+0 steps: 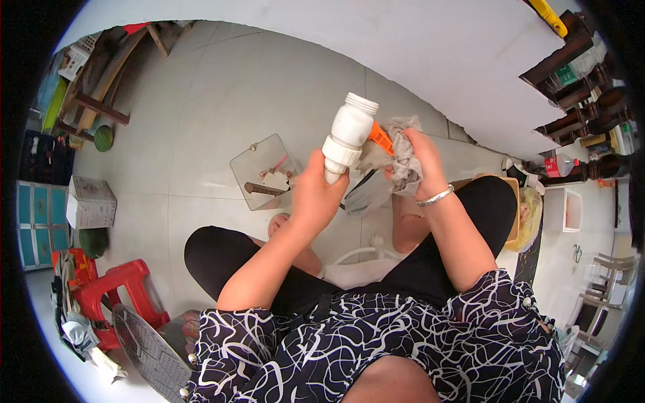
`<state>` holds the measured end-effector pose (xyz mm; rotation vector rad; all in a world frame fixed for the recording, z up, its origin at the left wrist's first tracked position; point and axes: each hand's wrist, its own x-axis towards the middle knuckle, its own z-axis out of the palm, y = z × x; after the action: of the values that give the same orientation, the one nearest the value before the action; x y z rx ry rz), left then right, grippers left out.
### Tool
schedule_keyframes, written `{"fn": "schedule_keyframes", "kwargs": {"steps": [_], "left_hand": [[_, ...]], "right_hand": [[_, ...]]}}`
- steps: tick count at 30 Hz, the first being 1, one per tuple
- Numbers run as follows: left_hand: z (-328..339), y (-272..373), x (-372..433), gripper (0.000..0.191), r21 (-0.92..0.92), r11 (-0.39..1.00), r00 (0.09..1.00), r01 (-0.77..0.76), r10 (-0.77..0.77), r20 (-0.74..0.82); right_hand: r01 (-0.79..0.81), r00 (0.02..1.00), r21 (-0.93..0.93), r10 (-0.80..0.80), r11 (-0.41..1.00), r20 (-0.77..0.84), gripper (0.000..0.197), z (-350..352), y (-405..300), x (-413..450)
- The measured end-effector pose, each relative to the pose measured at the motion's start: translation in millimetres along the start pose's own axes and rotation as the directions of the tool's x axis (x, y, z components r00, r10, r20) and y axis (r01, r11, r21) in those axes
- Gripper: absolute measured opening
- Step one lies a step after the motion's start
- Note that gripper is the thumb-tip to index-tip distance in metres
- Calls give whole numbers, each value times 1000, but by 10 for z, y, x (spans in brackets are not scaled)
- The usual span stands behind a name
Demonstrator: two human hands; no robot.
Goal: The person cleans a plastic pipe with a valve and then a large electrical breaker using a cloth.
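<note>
A white plastic pipe valve with a threaded open top and an orange lever handle is held up before me. My left hand grips its lower end, just below the ribbed union nut. In my right hand is a crumpled grey cloth, bunched beside the orange handle. Part of the cloth passes behind the lever, and I cannot tell whether it touches the valve body. The fingertips of my right hand are mostly hidden by the cloth.
Beyond my left hand, a clear plastic bin on the tiled floor holds scraps and a wooden stick. A plastic bag and a white hose lie between my legs. To the left are a red stool and a carton.
</note>
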<state>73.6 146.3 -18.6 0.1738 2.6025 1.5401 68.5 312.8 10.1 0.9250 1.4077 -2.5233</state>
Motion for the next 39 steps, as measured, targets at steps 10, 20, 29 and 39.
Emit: {"fn": "schedule_keyframes", "kwargs": {"steps": [10,20,29,39], "left_hand": [[24,-61,5,24,183,982,993,-33,54,-107],[-158,100,90,17,-477,817,918,324,-150,367],[-176,120,2,17,-617,500,750,608,-106,653],[-107,270,-120,15,-441,806,835,395,-114,539]], "right_hand": [[333,940,-449,-258,829,222,22,-61,90,97],[802,352,-597,-811,4,467,22,-496,26,121],[656,737,-591,-567,470,368,25,-38,-145,-255],[749,659,-385,-665,539,351,26,-219,-14,90]]}}
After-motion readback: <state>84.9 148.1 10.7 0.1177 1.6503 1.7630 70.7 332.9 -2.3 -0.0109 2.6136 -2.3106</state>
